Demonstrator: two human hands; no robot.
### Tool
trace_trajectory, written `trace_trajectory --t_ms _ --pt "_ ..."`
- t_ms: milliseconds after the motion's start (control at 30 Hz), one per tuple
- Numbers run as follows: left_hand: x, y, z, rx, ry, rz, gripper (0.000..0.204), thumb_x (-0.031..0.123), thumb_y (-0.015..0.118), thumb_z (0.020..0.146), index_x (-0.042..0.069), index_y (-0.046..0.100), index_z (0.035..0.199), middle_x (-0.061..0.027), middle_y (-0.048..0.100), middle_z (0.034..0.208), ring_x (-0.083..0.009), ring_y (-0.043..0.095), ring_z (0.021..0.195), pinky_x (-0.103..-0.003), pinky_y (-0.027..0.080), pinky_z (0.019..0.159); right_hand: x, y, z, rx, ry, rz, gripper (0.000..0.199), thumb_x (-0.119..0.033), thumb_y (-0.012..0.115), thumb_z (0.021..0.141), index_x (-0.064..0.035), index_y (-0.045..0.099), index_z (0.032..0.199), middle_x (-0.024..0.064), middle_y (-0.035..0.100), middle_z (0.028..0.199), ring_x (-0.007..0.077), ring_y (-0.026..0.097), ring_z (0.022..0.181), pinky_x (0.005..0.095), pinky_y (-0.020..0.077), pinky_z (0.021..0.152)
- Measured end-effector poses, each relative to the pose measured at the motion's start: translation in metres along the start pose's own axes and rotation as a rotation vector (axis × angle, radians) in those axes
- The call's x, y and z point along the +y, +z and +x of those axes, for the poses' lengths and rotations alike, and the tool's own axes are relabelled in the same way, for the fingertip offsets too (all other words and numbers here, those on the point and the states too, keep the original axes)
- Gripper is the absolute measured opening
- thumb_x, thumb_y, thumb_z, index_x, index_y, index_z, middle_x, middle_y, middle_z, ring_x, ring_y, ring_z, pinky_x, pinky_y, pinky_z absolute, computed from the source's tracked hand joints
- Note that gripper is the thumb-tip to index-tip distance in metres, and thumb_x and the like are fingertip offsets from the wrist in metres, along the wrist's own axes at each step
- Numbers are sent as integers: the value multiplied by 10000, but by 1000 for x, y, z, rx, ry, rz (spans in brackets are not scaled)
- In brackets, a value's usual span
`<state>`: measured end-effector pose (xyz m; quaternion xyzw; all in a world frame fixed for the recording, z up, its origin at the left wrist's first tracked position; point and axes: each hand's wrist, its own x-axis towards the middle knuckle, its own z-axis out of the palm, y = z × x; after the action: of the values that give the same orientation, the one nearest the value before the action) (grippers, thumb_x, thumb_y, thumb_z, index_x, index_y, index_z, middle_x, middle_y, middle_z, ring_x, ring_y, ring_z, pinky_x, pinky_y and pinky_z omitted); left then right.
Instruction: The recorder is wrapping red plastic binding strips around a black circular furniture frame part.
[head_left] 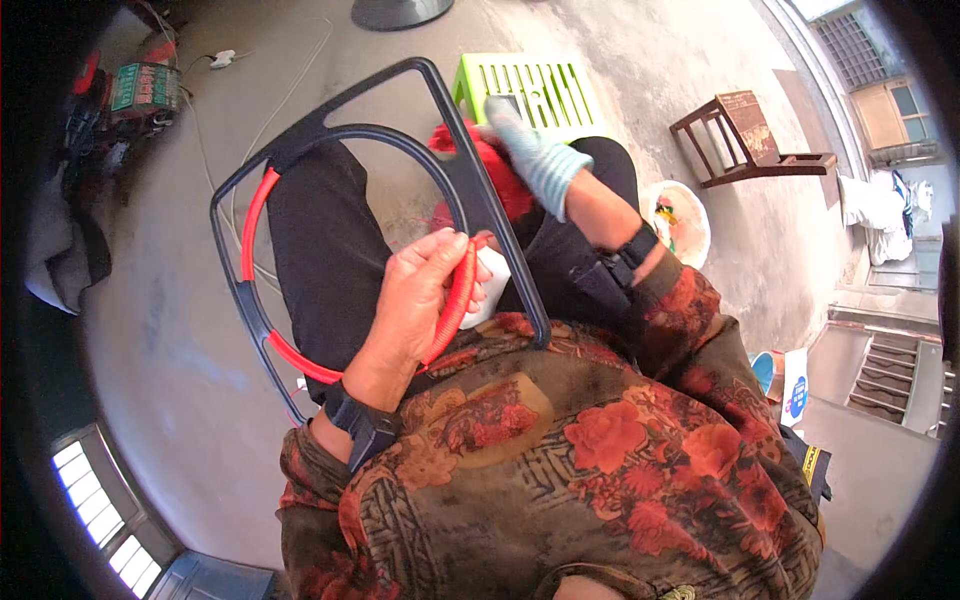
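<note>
A bright window [90, 490] sits at the lower left, with a machine bearing a green panel [145, 88] above it, then a white plug [223, 60] and thin cable on the grey floor [170, 330]. Next comes a black frame [484, 195], tilted across the person's dark-trousered legs [320, 240], with a round ring [455, 300] set inside it. Stretches of the ring are red; its upper part is bare black. The bare left hand [415, 275] grasps the ring's red near-right section, thumb on top and fingers curled round it. Just beyond those fingers is a white object [492, 290], partly hidden. Further right, a red bundle [505, 185] lies between the knees, and the right hand [535, 155], in a pale striped glove, reaches over it toward a lime-green slatted stool [560, 90]; whether it grips anything, I cannot tell. A white bucket [692, 235] with colourful bits inside stands beside the right knee, and a brown wooden chair [745, 125] lies beyond it.
</note>
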<state>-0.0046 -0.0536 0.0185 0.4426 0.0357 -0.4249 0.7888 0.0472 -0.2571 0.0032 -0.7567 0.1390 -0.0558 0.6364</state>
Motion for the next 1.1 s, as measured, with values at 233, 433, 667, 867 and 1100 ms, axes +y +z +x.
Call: trace_trajectory --t_ms 233,433,667,867,1100 --pt "3 3 -4 -18 1 51 299 233 474 926 -46 570 968 -75 589 654 -118 548 468 -218 453 416 -47 39 7 -243 151 423 418 -254 678 743 -45 563 1086 116 630 907 156 594 688 297 508 642" --pt "10 4 -5 -64 -41 105 296 241 473 926 -33 581 954 -69 583 634 -106 540 459 -210 448 411 -55 32 6 -197 15 241 489 -251 736 697 -46 568 1108 50 625 900 134 573 835 265 458 767" --pt "28 -11 -19 -50 -50 255 267 236 495 909 -12 594 893 -55 576 611 -97 532 455 -195 428 391 -83 -23 5 133 -133 142 308 -293 684 762 -43 643 937 58 624 868 136 575 825 276 458 769" --pt "69 -34 -55 -44 -118 623 237 188 517 872 -7 588 757 -44 559 554 -82 500 402 -186 395 370 -105 -76 -33 -423 38 938 323 -345 597 842 -46 495 909 68 530 801 141 559 673 254 468 643" --pt "77 -53 -89 -100 -221 917 231 155 538 844 -9 586 689 -37 555 545 -68 496 409 -191 377 380 -110 -88 -76 -622 42 -298 246 -156 622 639 2 567 819 83 611 845 134 574 722 240 462 682"
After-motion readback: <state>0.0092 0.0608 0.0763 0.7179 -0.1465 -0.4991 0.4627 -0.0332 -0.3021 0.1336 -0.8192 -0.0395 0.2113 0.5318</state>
